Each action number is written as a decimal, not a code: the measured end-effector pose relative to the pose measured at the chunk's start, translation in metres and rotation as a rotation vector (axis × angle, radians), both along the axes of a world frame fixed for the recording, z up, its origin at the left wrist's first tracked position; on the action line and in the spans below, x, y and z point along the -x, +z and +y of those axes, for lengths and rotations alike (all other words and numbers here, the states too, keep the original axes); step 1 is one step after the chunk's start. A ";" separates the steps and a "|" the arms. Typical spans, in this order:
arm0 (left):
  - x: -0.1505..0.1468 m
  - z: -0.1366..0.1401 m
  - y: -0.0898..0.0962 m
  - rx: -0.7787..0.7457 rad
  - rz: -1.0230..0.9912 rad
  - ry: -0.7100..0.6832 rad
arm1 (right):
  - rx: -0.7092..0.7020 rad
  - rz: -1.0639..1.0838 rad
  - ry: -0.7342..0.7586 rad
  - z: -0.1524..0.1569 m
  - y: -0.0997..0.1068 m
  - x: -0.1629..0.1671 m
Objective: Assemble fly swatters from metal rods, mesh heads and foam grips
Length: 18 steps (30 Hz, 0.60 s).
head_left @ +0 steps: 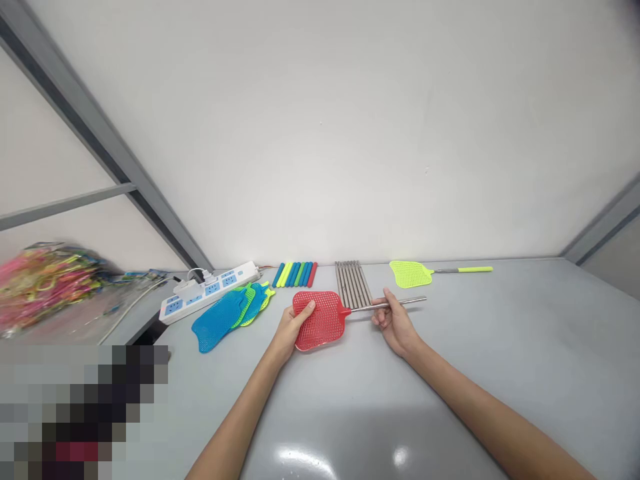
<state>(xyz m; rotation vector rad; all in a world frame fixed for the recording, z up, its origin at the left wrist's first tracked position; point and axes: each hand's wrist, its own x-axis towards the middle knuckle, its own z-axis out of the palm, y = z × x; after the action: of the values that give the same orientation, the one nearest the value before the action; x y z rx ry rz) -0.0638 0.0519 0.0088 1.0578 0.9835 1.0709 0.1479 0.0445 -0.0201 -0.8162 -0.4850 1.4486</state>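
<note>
My left hand (290,328) grips the left edge of a red fly swatter head (323,323), its thumb on top of the mesh. A thin metal rod (413,301) sticks out from the neck of that head toward the right. My right hand (395,325) is closed around the middle of the rod, index finger along it. Behind the rod lies a row of several metal rods (354,283). Colored handle grips (296,275) in blue, yellow, green and red lie side by side to their left. A yellow-green fly swatter (413,273) with rod and grip attached rests at the back right.
Blue, green and yellow swatter heads (220,323) overlap at the left, against a white power strip (210,290) with plugs in it. Farther left is a plastic bag of colorful items (55,287). A white wall (375,133) borders the grey table (500,373). The lower left corner is pixelated.
</note>
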 end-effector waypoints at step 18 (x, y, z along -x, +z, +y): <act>-0.012 -0.014 0.003 0.156 -0.023 0.088 | -0.111 -0.170 0.160 -0.007 0.002 0.001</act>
<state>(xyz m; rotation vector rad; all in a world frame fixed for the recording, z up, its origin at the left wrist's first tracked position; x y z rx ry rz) -0.0520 0.0383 0.0122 0.8803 1.0853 1.0570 0.1473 0.0376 -0.0179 -0.8304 -0.7682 1.4908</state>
